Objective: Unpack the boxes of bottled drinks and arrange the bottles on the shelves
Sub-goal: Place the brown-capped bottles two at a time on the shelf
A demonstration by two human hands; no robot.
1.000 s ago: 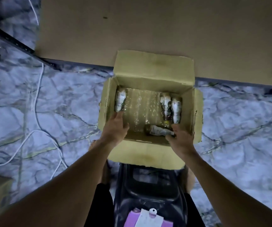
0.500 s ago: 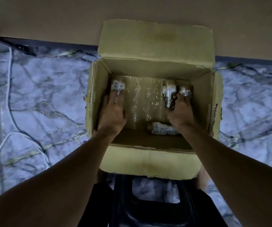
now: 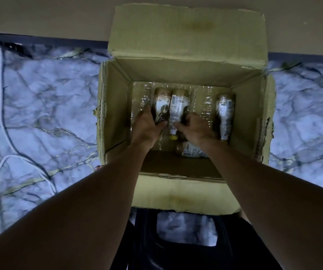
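Nearest the person, low between the arms, is a black plastic piece (image 3: 147, 246) with an opening through which the marbled floor (image 3: 39, 114) shows. Just past it stands an open cardboard box (image 3: 186, 195) on the floor, its near flap folded down toward the person. Both bare forearms reach over that flap and into the box.

The left hand (image 3: 147, 127) has its grip clamped on the first bottle (image 3: 161, 106), thumb across the front and fingers round the left side. The right hand (image 3: 195, 127) has its grip clamped on the second bottle (image 3: 178, 112), thumb over the narrow neck end. These two bottles lie touching side by side, caps toward the person, slightly left of the box's middle.

A third bottle (image 3: 224, 115) lies against the right wall, just beside the right hand. A fourth bottle (image 3: 189, 151) lies crosswise at the near end, partly hidden under the right wrist. Crinkled clear film (image 3: 205, 106) covers the box bottom between them.

Left of the box, a white cable (image 3: 1, 162) and a dark cable (image 3: 6, 133) trail over the floor. The far flap stands open against a tan board (image 3: 39, 14) with a dark edge, running across the back.
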